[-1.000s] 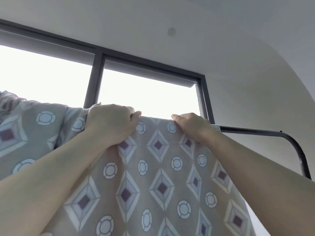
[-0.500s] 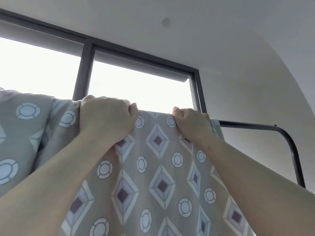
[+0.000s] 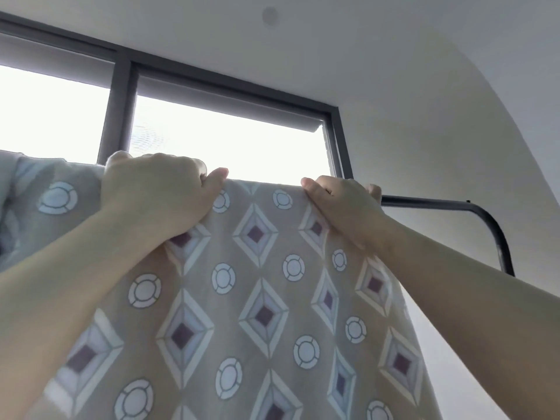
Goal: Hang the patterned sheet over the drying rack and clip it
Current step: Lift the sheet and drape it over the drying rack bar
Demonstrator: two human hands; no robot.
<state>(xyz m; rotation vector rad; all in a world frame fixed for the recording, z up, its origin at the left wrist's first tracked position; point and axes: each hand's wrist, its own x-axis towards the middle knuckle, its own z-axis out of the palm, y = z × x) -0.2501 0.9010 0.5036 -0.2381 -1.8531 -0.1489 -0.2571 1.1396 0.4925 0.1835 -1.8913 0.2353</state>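
Observation:
The patterned sheet point(image 3: 257, 298), grey-brown with diamonds and white rings, hangs down in front of me from the top bar of the black drying rack point(image 3: 439, 204). My left hand point(image 3: 157, 192) grips the sheet's top fold with fingers curled over it. My right hand point(image 3: 342, 207) grips the same fold near the sheet's right edge, fingertips hooked over the far side. The bar under the sheet is hidden; only its bare right end and bent corner show. No clip is in view.
A dark-framed window point(image 3: 121, 107) with bright daylight stands behind the rack. The white ceiling and a white wall point(image 3: 439, 116) fill the upper right. More of the sheet bunches at the far left point(image 3: 30, 207).
Both hands keep their grip on the top fold. They have drawn a little further apart along the bar, and the fabric between them lies flatter.

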